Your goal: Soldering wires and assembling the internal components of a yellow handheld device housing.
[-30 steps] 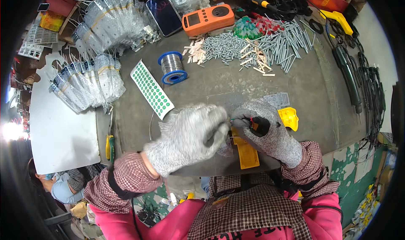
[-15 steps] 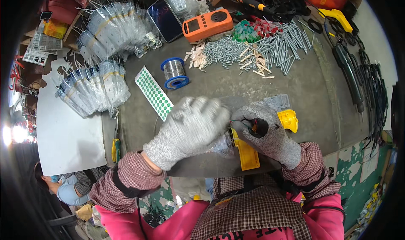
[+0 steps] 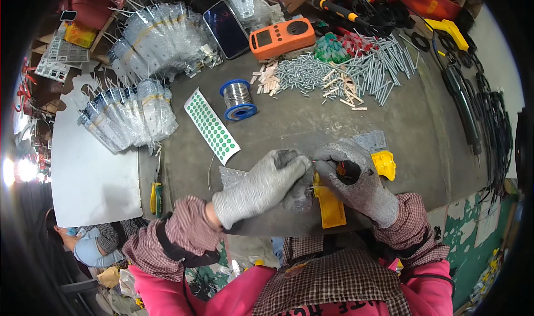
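Note:
Both my hands wear grey knit gloves and meet over the near part of the bench. My left hand (image 3: 264,185) is closed in a pinch, its fingertips close to the right hand's; whatever is in them is too small to make out. My right hand (image 3: 356,174) curls round thin wires, with bits of red showing at its fingers. Just under the hands lies a yellow plastic casing (image 3: 332,211), its upper end hidden by the right hand. A crumpled clear plastic bag (image 3: 300,201) is beside it. The rounded yellow cover (image 3: 384,166) rests right of my right hand.
Ahead are a solder spool (image 3: 238,99), a sheet of green stickers (image 3: 211,126), an orange meter (image 3: 282,38), a phone (image 3: 226,30) and piled screws (image 3: 384,66). Bagged parts (image 3: 128,116) stand left, near pliers (image 3: 156,198). A corded electric screwdriver (image 3: 461,105) hangs right. Another person (image 3: 92,244) sits lower left.
My left hand, blurred and spread above the bench before, has turned and drawn its fingers into a pinch by the right hand. The right hand stays nearly in place. The view has shifted slightly.

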{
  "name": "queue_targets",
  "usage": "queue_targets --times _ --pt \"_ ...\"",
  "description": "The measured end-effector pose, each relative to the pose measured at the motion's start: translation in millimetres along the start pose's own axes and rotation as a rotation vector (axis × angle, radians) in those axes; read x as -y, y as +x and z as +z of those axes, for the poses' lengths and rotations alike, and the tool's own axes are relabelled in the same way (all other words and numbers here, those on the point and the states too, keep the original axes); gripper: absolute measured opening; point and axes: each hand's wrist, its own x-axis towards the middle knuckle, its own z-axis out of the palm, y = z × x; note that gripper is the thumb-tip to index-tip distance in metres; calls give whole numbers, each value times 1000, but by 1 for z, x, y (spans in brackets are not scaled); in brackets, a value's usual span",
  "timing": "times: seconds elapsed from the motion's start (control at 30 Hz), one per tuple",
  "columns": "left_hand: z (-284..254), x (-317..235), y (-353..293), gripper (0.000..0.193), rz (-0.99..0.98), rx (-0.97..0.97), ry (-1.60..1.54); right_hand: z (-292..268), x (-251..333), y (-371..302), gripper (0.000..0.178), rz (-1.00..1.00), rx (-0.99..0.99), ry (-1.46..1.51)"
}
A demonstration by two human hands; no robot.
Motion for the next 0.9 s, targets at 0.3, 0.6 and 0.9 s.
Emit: queue_targets --times 0.3,0.6,0.9 --pt "-13 0 -1 27 888 -115 1406 -3 2 0 10 67 80 21" --pt "1 20 4 15 510 -181 349 -1 -2 -1 14 30 112 4" --pt "1 37 11 14 234 -239 -39 -7 8 -2 20 168 149 -45"
